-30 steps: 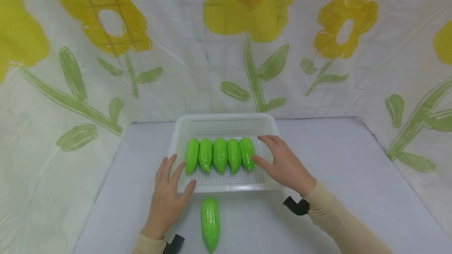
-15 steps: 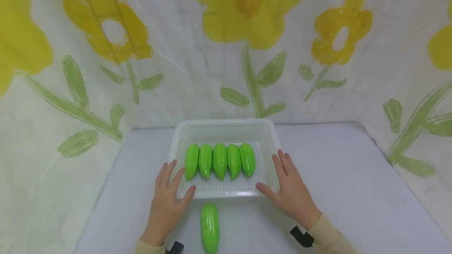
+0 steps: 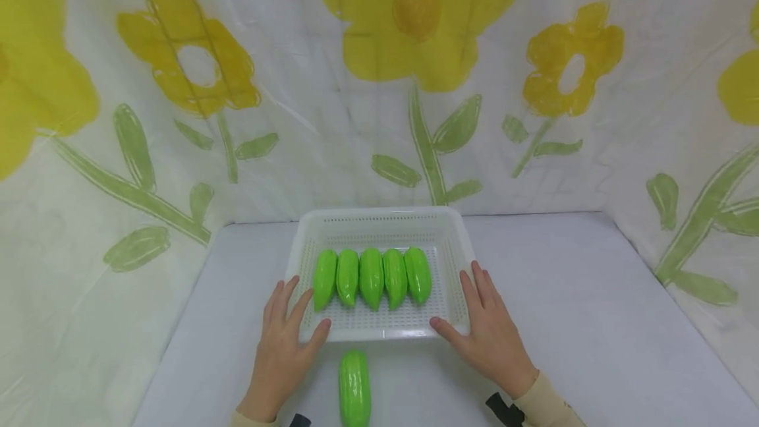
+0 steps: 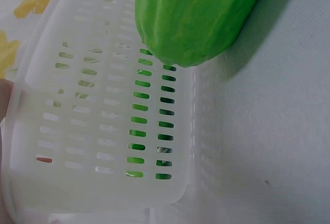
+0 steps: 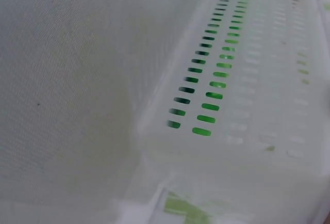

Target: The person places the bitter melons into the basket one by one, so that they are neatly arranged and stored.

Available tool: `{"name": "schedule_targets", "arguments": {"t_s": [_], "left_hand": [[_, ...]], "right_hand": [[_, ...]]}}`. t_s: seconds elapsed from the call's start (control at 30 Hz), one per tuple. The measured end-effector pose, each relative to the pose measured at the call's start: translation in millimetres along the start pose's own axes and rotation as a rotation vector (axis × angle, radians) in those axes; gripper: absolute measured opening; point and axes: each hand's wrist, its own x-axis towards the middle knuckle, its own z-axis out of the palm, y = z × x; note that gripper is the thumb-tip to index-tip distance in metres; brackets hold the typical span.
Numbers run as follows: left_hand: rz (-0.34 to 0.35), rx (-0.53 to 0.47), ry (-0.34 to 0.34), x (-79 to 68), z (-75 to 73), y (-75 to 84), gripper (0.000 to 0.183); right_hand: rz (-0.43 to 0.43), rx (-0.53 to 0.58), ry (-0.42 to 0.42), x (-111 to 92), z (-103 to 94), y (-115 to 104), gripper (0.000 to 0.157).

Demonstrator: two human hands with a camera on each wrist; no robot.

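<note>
A white perforated plastic basket (image 3: pixel 385 333) holds several glossy green ribbed gourds (image 3: pixel 371 277), lined up side by side with their pointed ends toward me. At its front left corner, my left hand (image 3: pixel 280 351) rests on the rim with fingers spread and fairly straight. My right hand (image 3: pixel 495 341) lies at the front right corner in much the same way, thumb on the front rim. One more green gourd (image 3: pixel 354 387) lies on the table before the basket, close to my left hand. In the left wrist view this gourd (image 4: pixel 196 15) appears large beside the basket's wall (image 4: pixel 105 141).
A white cloth (image 3: pixel 551 269) covers the table. Behind it hangs a white curtain (image 3: pixel 332 143) printed with yellow flowers, close to the basket's back edge. Black straps (image 3: pixel 504 409) circle both wrists.
My right hand has come away from the rightmost gourd inside the basket, back to the front right corner. My left hand stays at the left corner. The view has tilted slightly up.
</note>
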Motion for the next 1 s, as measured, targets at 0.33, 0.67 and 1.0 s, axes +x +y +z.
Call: {"name": "schedule_targets", "arguments": {"t_s": [0.33, 0.67, 1.0], "left_hand": [[-0.001, -0.016, -0.019, 1.0, -0.3, 0.1, 0.059], [-0.027, -0.053, -0.035, 4.3, -8.1, -0.6, 0.068], [-0.148, 0.006, -0.066, -19.3, -15.8, 4.8, 0.075]], "right_hand": [[0.036, 0.024, -0.019, 0.0, -2.7, 1.0, 0.101], [0.044, 0.059, -0.026, 1.9, -0.6, 2.8, 0.101], [0.059, 0.065, -0.019, -0.6, 0.8, 3.3, 0.101]]}}
